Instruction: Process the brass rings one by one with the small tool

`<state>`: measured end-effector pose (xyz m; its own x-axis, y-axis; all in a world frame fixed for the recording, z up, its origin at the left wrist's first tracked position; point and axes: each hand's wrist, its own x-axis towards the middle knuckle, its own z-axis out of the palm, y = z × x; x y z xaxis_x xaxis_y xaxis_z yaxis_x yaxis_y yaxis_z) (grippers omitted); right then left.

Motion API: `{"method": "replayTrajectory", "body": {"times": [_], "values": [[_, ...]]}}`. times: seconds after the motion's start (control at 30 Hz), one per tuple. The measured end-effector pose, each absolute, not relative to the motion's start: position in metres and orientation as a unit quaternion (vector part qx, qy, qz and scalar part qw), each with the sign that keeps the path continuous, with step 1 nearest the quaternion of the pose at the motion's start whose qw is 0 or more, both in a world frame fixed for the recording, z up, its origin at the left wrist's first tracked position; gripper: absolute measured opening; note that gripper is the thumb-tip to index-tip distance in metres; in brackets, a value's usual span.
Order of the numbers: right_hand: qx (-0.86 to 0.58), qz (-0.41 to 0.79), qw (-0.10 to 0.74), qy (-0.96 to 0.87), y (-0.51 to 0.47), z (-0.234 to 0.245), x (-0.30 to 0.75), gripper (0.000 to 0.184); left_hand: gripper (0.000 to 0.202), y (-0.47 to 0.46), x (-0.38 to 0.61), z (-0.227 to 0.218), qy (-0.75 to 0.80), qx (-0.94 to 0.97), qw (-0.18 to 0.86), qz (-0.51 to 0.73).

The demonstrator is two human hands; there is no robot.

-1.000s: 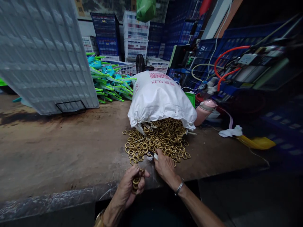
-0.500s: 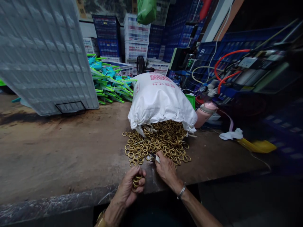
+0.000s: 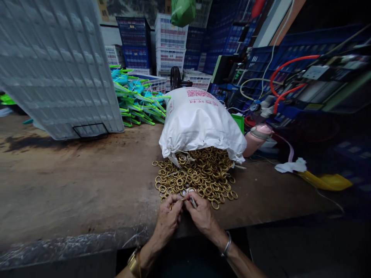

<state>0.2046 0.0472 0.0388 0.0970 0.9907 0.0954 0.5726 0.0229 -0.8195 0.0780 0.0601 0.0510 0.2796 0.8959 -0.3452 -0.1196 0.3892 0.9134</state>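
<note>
My left hand (image 3: 167, 221) is closed near the table's front edge, its thumb and fingertips pinching a brass-coloured ring (image 3: 183, 199). Any other rings inside that palm are hidden by the fingers. Close beside it, my right hand (image 3: 205, 218) is closed around a small slim tool (image 3: 193, 202) with a pale grey handle; its exact kind does not show. The right fingertips meet the pinched ring. Just beyond both hands lies a heap of rings (image 3: 199, 175), spilling from the mouth of a white woven sack (image 3: 199, 123) with red print.
A grey ribbed plastic panel (image 3: 66, 77) stands at the left. Green and turquoise hangers (image 3: 139, 100) are piled behind it. Right of the sack are a pink bottle (image 3: 256, 141), a yellow piece (image 3: 327, 181) and a machine with orange hoses (image 3: 286, 61). Stacked crates (image 3: 171, 42) fill the back.
My hands have come together over the front of the heap. The left has turned over and moved up, hiding rings seen in its palm; the right has drawn back slightly with the tool.
</note>
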Motion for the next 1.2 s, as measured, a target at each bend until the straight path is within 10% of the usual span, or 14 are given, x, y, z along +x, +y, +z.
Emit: {"method": "replayTrajectory", "body": {"times": [0.7,1.2], "values": [[-0.637,0.362,0.400,-0.551,0.052,0.035,0.213,0.025,0.032,0.058,0.077,0.044,0.404,0.381,0.764,0.329],[-0.654,0.213,0.163,-0.708,0.035,0.042,0.209,0.024,0.034,0.057,0.082,0.052,0.461,0.412,0.701,0.356]]}}
